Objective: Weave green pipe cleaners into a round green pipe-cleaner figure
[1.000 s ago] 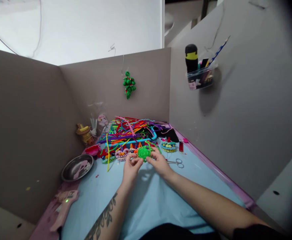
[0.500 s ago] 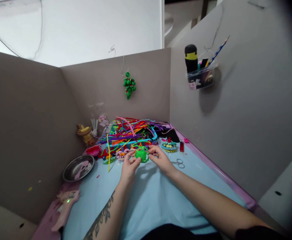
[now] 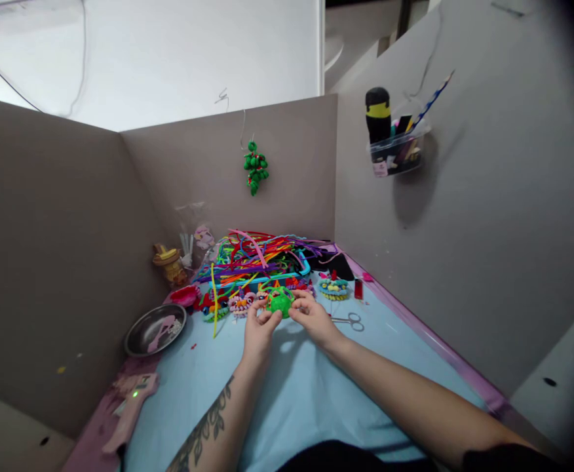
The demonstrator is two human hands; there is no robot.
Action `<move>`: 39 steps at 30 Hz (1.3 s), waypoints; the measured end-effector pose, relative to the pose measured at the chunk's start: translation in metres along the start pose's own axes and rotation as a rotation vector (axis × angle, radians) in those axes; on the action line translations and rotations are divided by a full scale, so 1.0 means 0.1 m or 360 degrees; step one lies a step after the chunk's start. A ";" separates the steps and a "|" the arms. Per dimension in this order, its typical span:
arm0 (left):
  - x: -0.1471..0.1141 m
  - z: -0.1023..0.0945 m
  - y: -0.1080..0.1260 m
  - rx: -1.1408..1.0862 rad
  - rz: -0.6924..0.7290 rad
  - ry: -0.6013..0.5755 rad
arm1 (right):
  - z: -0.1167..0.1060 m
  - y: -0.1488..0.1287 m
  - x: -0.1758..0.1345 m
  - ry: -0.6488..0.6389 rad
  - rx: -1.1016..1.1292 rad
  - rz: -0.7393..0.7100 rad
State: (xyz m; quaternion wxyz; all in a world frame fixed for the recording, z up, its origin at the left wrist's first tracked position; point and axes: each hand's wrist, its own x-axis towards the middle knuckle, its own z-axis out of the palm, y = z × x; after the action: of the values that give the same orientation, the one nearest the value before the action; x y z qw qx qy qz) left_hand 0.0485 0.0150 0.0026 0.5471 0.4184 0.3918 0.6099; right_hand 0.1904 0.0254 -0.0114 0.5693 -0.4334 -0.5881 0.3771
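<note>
Bench work with fuzzy craft stems, places given relative to the blue tray (image 3: 307, 263). The tray lies on the far part of the cloth-covered bench (image 3: 365, 380) and is heaped with many-coloured stems (image 3: 267, 252). The green piece (image 3: 280, 303), a rounded body with thin green strands arching from its upper side, is held in front of the tray, on the side nearer the person, raised over the cloth. The left hand (image 3: 260, 326) grips its left edge with thumb and fingers drawn narrow; the right hand (image 3: 314, 321) pinches its right edge in a similarly narrow hold. A yellow stem (image 3: 215, 305) stretches toward the person from the left end of the tray, beside a pink-and-purple figure (image 3: 240, 303) at the tray's front. Just right of the tray sits a blue-and-yellow figure (image 3: 333, 288); scissors (image 3: 354, 322) lie in front and to the right of it. Left of the tray and nearer the person are a metal bowl (image 3: 139, 335) containing a pink utensil (image 3: 162, 333) and, nearer still, a pink tool (image 3: 128, 412) with a lit green light. A green ornament (image 3: 255, 168) hangs on the panel behind and above the tray.
</note>
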 end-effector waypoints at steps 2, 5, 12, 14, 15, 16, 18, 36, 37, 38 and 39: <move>-0.01 0.00 0.00 0.0002 -0.0015 -0.0002 | 0.00 0.00 0.00 0.0014 -0.0001 -0.0012; -0.01 0.01 -0.02 -0.0002 -0.0047 0.0002 | -0.01 -0.01 -0.01 0.0057 -0.0024 -0.0050; 0.00 -0.01 -0.05 -0.0043 -0.0088 0.0038 | 0.00 -0.06 -0.01 0.0098 -0.0175 -0.0064; 0.00 -0.01 -0.02 -0.0054 -0.0108 0.0056 | -0.02 -0.07 0.00 0.0098 -0.0189 -0.0064; 0.00 -0.01 0.01 -0.0062 -0.0124 0.0054 | -0.04 -0.08 0.01 0.0115 -0.0179 -0.0076; 0.01 -0.01 0.03 -0.0071 -0.0144 0.0043 | -0.06 -0.08 0.03 0.0137 -0.0155 -0.0094; 0.01 -0.01 0.06 -0.0084 -0.0181 0.0000 | -0.11 -0.08 0.06 0.0132 -0.0105 -0.0135; 0.04 -0.07 0.06 0.0061 -0.0028 -0.0351 | -0.18 -0.05 0.11 -0.0165 -0.0174 -0.0111; 0.04 -0.07 0.07 0.0079 -0.0040 -0.0370 | -0.18 -0.03 0.11 -0.0157 -0.0161 -0.0107; 0.03 -0.07 0.08 0.0091 -0.0054 -0.0387 | -0.18 -0.02 0.12 -0.0144 -0.0151 -0.0109; 0.03 -0.07 0.09 0.0097 -0.0067 -0.0404 | -0.18 -0.01 0.12 -0.0125 -0.0143 -0.0111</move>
State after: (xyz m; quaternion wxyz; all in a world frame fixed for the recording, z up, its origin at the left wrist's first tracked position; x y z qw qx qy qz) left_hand 0.0385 0.0169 0.0087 0.5920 0.5003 0.3464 0.5284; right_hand 0.2089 0.0353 -0.0051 0.5384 -0.4227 -0.6411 0.3469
